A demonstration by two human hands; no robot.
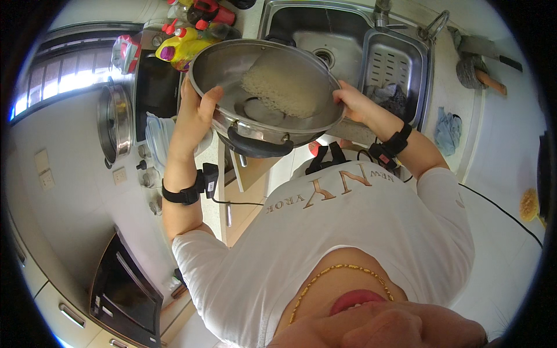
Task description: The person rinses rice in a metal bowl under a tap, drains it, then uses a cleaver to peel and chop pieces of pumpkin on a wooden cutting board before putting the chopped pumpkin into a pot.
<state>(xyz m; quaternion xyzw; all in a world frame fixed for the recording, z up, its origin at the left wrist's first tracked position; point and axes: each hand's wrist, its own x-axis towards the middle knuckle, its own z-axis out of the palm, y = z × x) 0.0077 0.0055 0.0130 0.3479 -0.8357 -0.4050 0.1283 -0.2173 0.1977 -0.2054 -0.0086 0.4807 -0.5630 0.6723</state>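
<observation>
A wide stainless steel pot (pixel 217 87) with dark loop handles is held up between both hands, its mouth facing the camera. White grains that look like rice (pixel 278 93) lie in cloudy liquid on its bottom. My left hand (pixel 200 102) grips the rim at the picture's left, its thumb over the edge. At the right side of the rim, my right hand (pixel 350 102) closes on the pot. The near black handle (pixel 260 145) is free of both hands. Behind the pot is a double-bowl steel sink (pixel 343 32), with a dark wet cloth (pixel 388 98) in its smaller bowl.
Yellow bottles (pixel 185 45) crowd the counter beside a dark cooktop (pixel 156 91). Another steel pan (pixel 115 124) stands farther left. A faucet (pixel 382 13) rises behind the sink; a cleaver (pixel 483 47) and a blue cloth (pixel 448 130) are to its right. A drawer (pixel 250 169) stands pulled out below.
</observation>
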